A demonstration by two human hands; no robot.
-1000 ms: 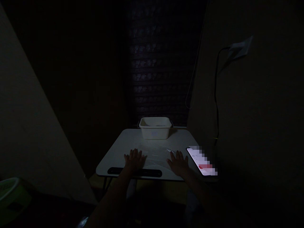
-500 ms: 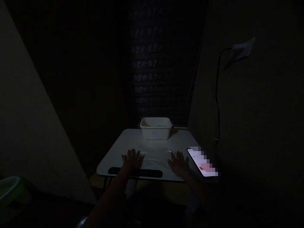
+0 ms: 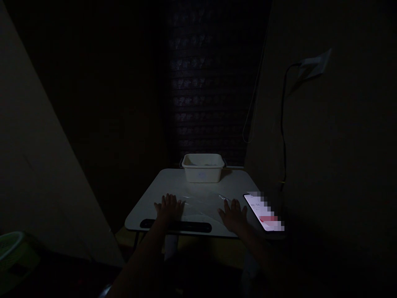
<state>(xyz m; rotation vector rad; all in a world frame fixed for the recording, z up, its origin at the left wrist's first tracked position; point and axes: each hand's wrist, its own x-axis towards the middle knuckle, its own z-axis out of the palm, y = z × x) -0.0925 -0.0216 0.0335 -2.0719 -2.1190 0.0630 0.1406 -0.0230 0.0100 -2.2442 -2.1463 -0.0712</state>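
Some room separates left hand (image 3: 168, 210) and right hand (image 3: 233, 215), fingers (image 3: 233, 204) spread; clear film (image 3: 201, 209) between, near table's front edge (image 3: 221, 234).

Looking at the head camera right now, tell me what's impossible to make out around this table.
All in the head view:
1. Outline of the film: too faint in the dark to trace.
2. What lies under the left hand and right hand: the hands cover it.
3. Most of what is inside the bin: front wall and darkness.
4. Right side of the phone: blurred by pixel blocks.
5. Rest of the basket: cut off by the left edge.
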